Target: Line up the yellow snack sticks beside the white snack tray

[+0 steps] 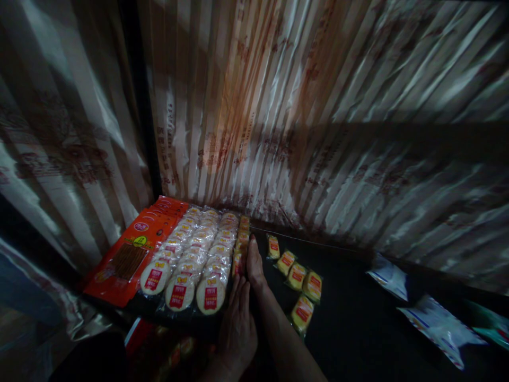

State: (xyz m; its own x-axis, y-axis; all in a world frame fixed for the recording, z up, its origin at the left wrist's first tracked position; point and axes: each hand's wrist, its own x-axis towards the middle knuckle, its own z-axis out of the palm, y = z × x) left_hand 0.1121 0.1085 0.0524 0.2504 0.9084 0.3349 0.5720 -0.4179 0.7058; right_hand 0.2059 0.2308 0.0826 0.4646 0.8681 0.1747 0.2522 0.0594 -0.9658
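Note:
My left hand (239, 320) is at the near end of a row of small yellow wrapped snacks (243, 233), its fingers stretched out together and touching or nearly touching the closest packet. Farther along, my right hand (256, 265) lies flat on edge against the right side of that row, fingers straight. Neither hand is wrapped round anything. Left of the row, three columns of round rice crackers in clear wrappers (180, 293) overlap one another. Beyond them lie overlapping orange snack bags (137, 246). Several loose yellow wrapped snacks (297, 276) are scattered to the right of my right hand.
The goods rest on a black shelf surface (342, 318). White and blue packets (441, 326) and a green packet (489, 323) lie at the right. Pleated printed sheeting (278, 106) hangs behind, with a dark upright post (139, 95) at the left. Below the shelf's front is something red (147, 345), dimly lit.

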